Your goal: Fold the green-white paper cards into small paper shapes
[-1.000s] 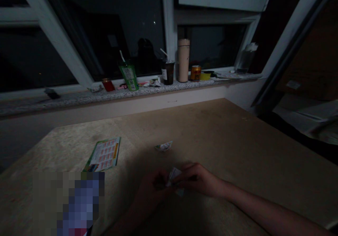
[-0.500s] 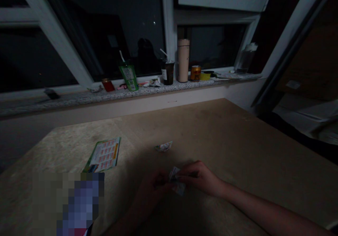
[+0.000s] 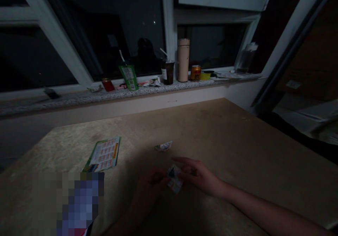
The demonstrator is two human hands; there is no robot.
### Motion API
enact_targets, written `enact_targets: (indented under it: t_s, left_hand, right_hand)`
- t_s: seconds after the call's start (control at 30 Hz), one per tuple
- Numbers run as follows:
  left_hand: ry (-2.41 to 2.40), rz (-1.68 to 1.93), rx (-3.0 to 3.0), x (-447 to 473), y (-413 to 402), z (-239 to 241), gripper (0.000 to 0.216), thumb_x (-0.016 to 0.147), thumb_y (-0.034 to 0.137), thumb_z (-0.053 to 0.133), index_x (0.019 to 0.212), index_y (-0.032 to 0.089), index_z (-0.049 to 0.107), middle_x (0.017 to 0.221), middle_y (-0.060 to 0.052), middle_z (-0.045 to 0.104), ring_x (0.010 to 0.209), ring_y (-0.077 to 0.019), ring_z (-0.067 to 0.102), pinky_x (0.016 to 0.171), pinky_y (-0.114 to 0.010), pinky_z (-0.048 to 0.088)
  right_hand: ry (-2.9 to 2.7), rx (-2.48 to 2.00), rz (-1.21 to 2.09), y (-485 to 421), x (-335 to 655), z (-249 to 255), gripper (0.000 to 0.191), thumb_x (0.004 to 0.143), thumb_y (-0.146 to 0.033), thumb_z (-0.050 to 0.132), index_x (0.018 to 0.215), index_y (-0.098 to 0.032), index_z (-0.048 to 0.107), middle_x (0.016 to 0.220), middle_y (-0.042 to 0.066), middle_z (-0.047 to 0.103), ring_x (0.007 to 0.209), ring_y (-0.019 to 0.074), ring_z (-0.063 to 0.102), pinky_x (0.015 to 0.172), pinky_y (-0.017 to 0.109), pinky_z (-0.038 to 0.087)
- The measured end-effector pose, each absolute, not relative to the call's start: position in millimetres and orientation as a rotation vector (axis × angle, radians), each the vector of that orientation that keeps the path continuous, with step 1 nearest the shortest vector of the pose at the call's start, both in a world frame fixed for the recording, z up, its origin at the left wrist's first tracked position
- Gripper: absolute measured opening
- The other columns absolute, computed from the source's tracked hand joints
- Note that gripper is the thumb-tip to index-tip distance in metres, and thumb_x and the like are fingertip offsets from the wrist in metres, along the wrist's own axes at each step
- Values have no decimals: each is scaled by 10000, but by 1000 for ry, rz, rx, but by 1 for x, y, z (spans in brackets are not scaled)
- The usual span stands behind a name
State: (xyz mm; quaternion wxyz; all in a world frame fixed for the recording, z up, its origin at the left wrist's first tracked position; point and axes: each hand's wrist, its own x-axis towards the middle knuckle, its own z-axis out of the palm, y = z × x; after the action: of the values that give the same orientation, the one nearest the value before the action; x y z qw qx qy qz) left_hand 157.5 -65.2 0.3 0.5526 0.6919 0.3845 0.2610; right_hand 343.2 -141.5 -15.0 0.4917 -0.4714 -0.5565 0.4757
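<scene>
Low over the tan table (image 3: 237,141), both my hands meet on a small folded piece of printed paper (image 3: 174,179). My left hand (image 3: 149,190) lies in shadow and pinches the paper's left edge. My right hand (image 3: 196,174) grips its right side, with the forefinger stretched out toward the left above it. A second small crumpled paper scrap (image 3: 163,146) lies on the table just beyond my hands.
A green printed leaflet (image 3: 103,155) lies flat at the left. The stone windowsill (image 3: 79,97) carries a green pouch with a straw (image 3: 129,76), a dark cup (image 3: 168,72), a tall pale tumbler (image 3: 183,60), a can (image 3: 195,72) and a small red jar (image 3: 108,84).
The paper has turned between my fingers and shows more of its printed face. My right forefinger has stretched out above it. Both hands stay in the same spot.
</scene>
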Motion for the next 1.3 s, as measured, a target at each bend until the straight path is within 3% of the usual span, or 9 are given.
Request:
enact_targets:
  t_s: [0.07, 0.17, 0.3, 0.4, 0.57, 0.77, 0.97, 1.3]
  left_hand:
    - [892, 594, 1615, 158, -65, 2, 208, 710, 343, 634, 869, 209, 643, 733, -8, 719, 714, -236, 682, 660, -310, 512]
    - [842, 518, 1627, 158, -63, 1, 431, 760, 367, 614, 1159, 206, 600, 763, -14, 744, 725, -246, 692, 664, -327, 515]
    - [806, 476, 1687, 158, -58, -3, 286, 772, 367, 590, 975, 213, 719, 900, -15, 751, 848, -258, 684, 752, -324, 506]
    - [814, 454, 1707, 158, -57, -4, 250, 771, 372, 586, 876, 216, 750, 845, -3, 753, 825, -260, 684, 740, -312, 503]
    - [845, 416, 1741, 158, -58, -3, 254, 758, 393, 588, 796, 203, 752, 772, -5, 745, 772, -249, 675, 695, -289, 486]
    - [862, 338, 1796, 159, -60, -2, 266, 751, 410, 594, 775, 200, 756, 723, -5, 732, 718, -228, 654, 635, -266, 456]
    - [875, 300, 1851, 159, -59, -7, 295, 771, 432, 577, 734, 194, 746, 695, -8, 709, 690, -213, 623, 609, -255, 424]
    - [848, 246, 1883, 159, -62, 0, 381, 796, 465, 506, 734, 160, 724, 671, -13, 678, 673, -206, 597, 588, -251, 408]
  right_hand:
    - [-1285, -1104, 1206, -142, 342, -16, 587, 852, -385, 618, 1376, -228, 404, 707, -20, 618, 621, 132, 590, 558, 243, 465]
    - [-1273, -1072, 1217, -142, 341, -17, 557, 863, -366, 606, 1362, -223, 401, 707, -22, 615, 641, 132, 598, 575, 245, 463]
    - [-1305, -1103, 1167, -142, 341, -15, 402, 879, -387, 579, 1225, -199, 497, 705, -21, 601, 644, 125, 588, 553, 228, 442]
    - [-1304, -1117, 1166, -143, 341, -14, 317, 875, -406, 575, 1096, -181, 538, 760, 4, 628, 671, 131, 598, 566, 230, 449]
    - [-1367, -1205, 1086, -142, 342, -15, 279, 845, -409, 606, 971, -162, 583, 656, -23, 559, 577, 104, 503, 504, 210, 375]
    - [-1355, -1250, 1119, -139, 341, -12, 307, 782, -455, 660, 791, -154, 604, 610, -31, 515, 548, 94, 451, 481, 205, 336]
    - [-1353, -1209, 1097, -138, 339, -16, 359, 831, -480, 583, 671, -162, 540, 573, -45, 434, 515, 80, 386, 465, 203, 307]
    - [-1404, -1190, 1023, -138, 337, -15, 356, 869, -471, 528, 682, -169, 536, 602, -34, 445, 547, 93, 404, 493, 207, 349]
